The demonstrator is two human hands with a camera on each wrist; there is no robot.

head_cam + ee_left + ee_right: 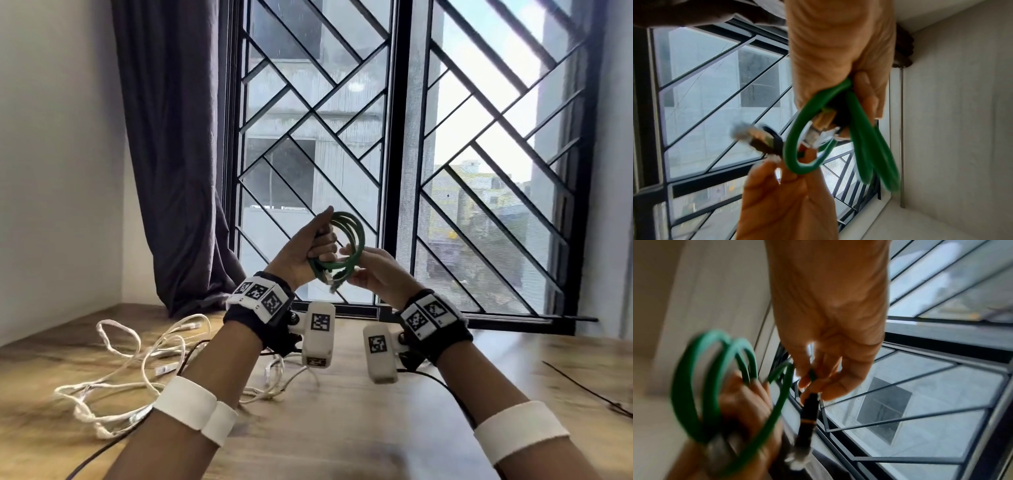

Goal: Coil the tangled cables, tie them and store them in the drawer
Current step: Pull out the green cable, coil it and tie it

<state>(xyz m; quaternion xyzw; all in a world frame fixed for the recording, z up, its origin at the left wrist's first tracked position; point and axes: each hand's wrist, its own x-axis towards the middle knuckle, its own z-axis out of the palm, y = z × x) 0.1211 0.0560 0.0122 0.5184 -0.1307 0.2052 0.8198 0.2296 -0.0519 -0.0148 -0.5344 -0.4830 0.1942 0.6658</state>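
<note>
A green cable (pixel 349 240) wound into several loops is held up in front of the window. My left hand (pixel 313 245) grips one side of the coil in a fist, thumb up. My right hand (pixel 368 270) pinches the cable's free end near its plug (pixel 334 284), below the coil. In the left wrist view the green loops (pixel 869 146) hang from my left fingers (pixel 869 91) and a clear plug (pixel 816 134) shows among them. In the right wrist view my right fingertips (pixel 818 386) pinch the dark plug boot (pixel 807 415), with the blurred coil (pixel 715 386) to the left.
A tangle of white cables (pixel 144 370) lies on the wooden table (pixel 342 428) at the left. A thin black cable (pixel 589 390) lies at the right edge. A dark curtain (pixel 178 154) and the barred window (pixel 394 154) stand behind.
</note>
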